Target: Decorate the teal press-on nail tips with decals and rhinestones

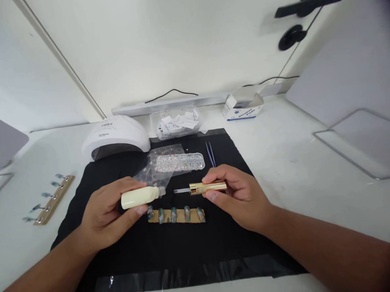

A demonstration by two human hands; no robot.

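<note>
- Nail polish bottle (pixel 137 198), pinched by our left hand (pixel 103 214); our right hand (pixel 245 198) pinches a gold brush cap (pixel 208 187).
- Nail tips (pixel 173 214) lie nearer us, tweezers (pixel 213 163) beyond.
- Box (pixel 244 113) says "Alcohol Pads".

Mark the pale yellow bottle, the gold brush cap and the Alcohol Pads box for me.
Pale yellow bottle (pixel 137 198): head view, middle of its body.
Gold brush cap (pixel 206 187): head view, its ridged side.
Alcohol Pads box (pixel 244 113): head view, its printed front.

Gold cap (pixel 200 188): partly hidden | tweezers (pixel 210 154): perhaps likewise | lamp lettering (pixel 106 125): blurred
</note>
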